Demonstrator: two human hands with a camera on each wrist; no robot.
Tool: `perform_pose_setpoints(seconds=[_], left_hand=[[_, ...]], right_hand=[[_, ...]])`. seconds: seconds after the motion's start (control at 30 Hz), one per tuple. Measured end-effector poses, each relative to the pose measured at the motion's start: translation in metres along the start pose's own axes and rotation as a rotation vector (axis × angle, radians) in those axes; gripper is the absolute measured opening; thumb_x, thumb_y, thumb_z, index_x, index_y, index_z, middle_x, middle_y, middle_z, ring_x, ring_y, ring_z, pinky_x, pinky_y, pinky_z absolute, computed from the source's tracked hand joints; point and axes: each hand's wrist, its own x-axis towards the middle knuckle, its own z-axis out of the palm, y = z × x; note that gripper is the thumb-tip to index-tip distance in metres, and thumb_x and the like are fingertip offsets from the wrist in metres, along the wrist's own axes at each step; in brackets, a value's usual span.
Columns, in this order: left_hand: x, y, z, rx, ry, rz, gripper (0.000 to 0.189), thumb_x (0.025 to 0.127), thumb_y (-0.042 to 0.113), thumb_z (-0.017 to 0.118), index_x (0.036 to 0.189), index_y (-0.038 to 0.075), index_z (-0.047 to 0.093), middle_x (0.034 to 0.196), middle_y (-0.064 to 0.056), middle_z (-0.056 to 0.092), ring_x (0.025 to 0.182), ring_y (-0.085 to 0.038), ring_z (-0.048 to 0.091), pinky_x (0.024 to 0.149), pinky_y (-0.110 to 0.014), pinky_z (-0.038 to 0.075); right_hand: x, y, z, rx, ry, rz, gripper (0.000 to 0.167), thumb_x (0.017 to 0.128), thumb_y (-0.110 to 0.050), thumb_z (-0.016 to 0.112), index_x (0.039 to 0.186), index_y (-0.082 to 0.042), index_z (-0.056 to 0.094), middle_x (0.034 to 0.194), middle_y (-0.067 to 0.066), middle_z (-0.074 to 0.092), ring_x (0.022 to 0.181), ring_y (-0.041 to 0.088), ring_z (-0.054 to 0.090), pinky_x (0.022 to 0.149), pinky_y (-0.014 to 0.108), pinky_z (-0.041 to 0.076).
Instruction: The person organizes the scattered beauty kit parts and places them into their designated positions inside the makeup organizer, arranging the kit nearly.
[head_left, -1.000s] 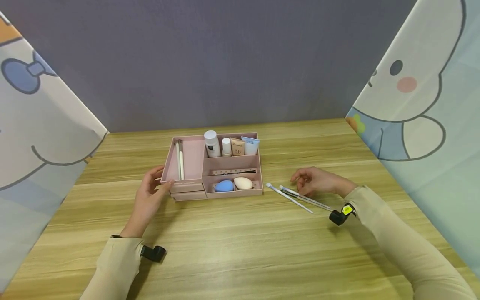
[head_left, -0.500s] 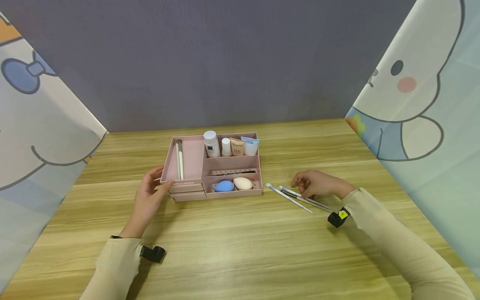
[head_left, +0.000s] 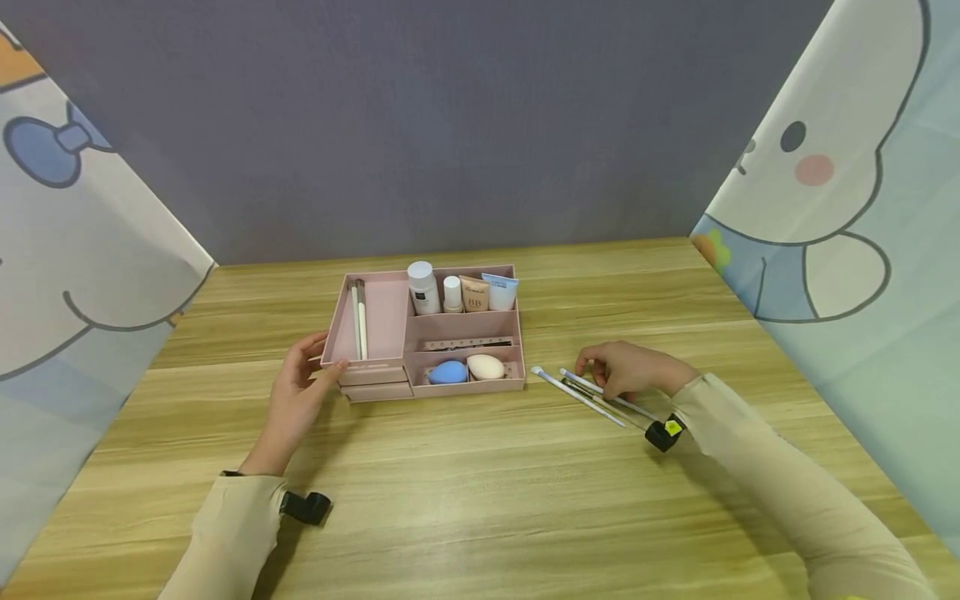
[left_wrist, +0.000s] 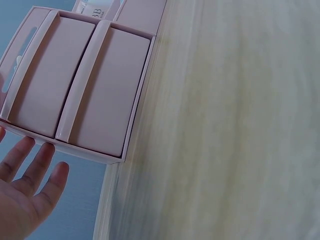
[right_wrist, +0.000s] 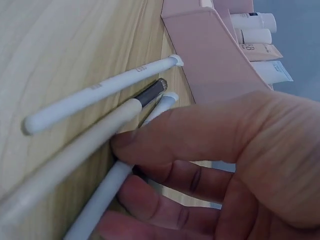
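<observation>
A pink makeup organizer (head_left: 386, 312) stands on the wooden table. At its front left corner is my left hand (head_left: 292, 404), thumb at the rim and fingers along the side. In the left wrist view those fingers (left_wrist: 37, 170) are spread and nearly straight beside two drawers. To the right, my right hand (head_left: 633, 368) pinches a white makeup brush (right_wrist: 102, 197) between thumb and fingers. Two more brushes lie alongside: a cream one with a dark ferrule (right_wrist: 85, 135) and another white brush (right_wrist: 105, 90). Part of the pinched brush is hidden by the thumb.
Two brushes (head_left: 363, 325) lie in the organizer's left tray. Its back compartment holds a white bottle (head_left: 425, 292), a small bottle (head_left: 452, 296) and two tubes (head_left: 475, 293). In front sit a blue sponge (head_left: 447, 372) and a cream sponge (head_left: 486, 367). Grey wall behind.
My right hand has moved slightly left and down onto the brushes, and its fingers have closed on the white one. The brushes have shifted a little. My left hand stays put.
</observation>
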Motion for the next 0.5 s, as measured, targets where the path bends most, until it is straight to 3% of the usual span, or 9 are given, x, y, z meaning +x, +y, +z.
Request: perform_pose_setpoints(seconds=[0.5], left_hand=[[-0.0002,0.0002,-0.0008,-0.013,-0.011,-0.011,0.050,0.099,0.009,0.060,0.145,0.001,0.041,0.133,-0.016,0.050,0.106,-0.005,0.051,0.081,-0.014,0.044]], right_hand=[[0.0028,0.0014,-0.0030,-0.036,-0.021,-0.005,0.047,0.076,0.014,0.065,0.117,-0.008,0.058,0.077,0.005,0.052,0.047,0.012,0.045,0.044,0.025,0.041]])
